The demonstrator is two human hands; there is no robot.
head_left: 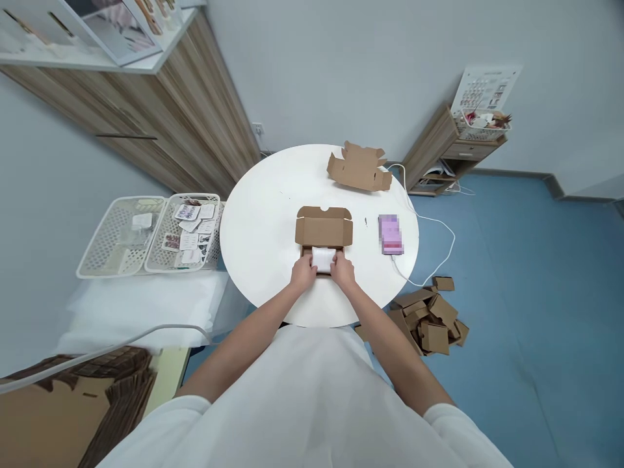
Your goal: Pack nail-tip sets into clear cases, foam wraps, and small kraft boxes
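An open brown cardboard box stands on the round white table in front of me, its lid folded back away from my body. Inside it lies a white wrapped packet. My left hand is closed at the packet's left end, within the box's side. At the right end, my right hand is closed on the packet too, thumb against it. The fingertips of both hands are partly hidden by the box walls.
On the white table lie an unfolded cardboard box and a phone with a white cable. Two white baskets stand left, one with small packets. Small brown boxes are piled on the floor at right; flat cardboard is stacked lower left.
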